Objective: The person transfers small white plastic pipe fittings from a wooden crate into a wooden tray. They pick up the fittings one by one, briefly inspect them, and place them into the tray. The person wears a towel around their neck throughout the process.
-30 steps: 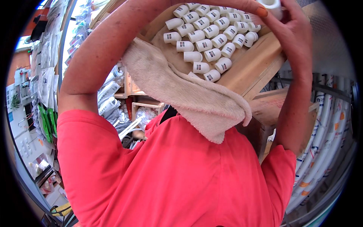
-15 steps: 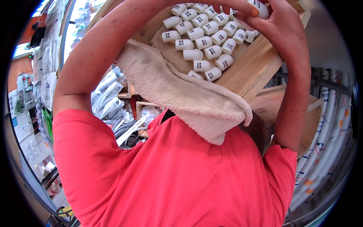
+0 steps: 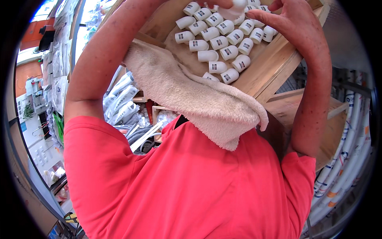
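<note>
Head view: the left hand [image 3: 219, 3], cropped by the upper edge, grips a blurred white fitting [image 3: 234, 12] above rows of white elbows [image 3: 218, 42] in the wooden tray [image 3: 274, 63]. The right hand [image 3: 296, 22] is empty, thumb and fingers spread.

White pipes [image 3: 354, 145] right; bagged goods [image 3: 124, 97] left; green packet [image 3: 59, 126] farther left.

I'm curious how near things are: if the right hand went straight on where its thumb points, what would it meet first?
Probably the blurred white fitting by the left hand, just ahead of the right hand; depth is unclear, so thumb and fitting may touch.
</note>
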{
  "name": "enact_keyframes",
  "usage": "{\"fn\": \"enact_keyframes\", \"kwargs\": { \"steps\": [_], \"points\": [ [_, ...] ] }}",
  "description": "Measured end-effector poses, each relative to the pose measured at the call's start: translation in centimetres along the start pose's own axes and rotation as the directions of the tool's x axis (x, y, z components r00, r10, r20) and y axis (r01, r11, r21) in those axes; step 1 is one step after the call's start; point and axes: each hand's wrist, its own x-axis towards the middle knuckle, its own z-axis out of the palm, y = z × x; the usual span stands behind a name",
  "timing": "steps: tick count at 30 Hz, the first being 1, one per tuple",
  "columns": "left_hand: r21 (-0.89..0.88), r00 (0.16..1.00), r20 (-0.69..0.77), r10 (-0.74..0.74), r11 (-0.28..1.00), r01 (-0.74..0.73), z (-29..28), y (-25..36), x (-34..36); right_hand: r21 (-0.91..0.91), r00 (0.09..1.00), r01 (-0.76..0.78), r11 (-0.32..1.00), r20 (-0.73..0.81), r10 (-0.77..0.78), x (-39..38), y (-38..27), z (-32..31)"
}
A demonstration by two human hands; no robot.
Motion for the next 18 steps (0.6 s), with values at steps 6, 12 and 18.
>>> {"fn": "enact_keyframes", "kwargs": {
  "steps": [6, 12, 18],
  "points": [
    [0.269, 0.957, 0.116, -0.268, 0.935, 0.229, 0.7, -3.0, -1.2, -0.266, 0.999, 0.022, 0.964, -0.041, -0.035, -1.5, 0.1, 0.1],
    [0.467, 0.918, 0.1, -0.384, 0.833, 0.298, 1.5, -6.0, -2.9, -0.286, 0.997, 0.047, 0.957, -0.041, -0.061, -1.5, 0.5, -0.2],
    [0.75, 0.898, 0.197, -0.393, 0.65, 0.12, 2.9, -5.3, -3.4, -0.255, 0.999, 0.039, 0.966, -0.023, -0.046, -1.5, 0.7, -0.4]
  ]
}}
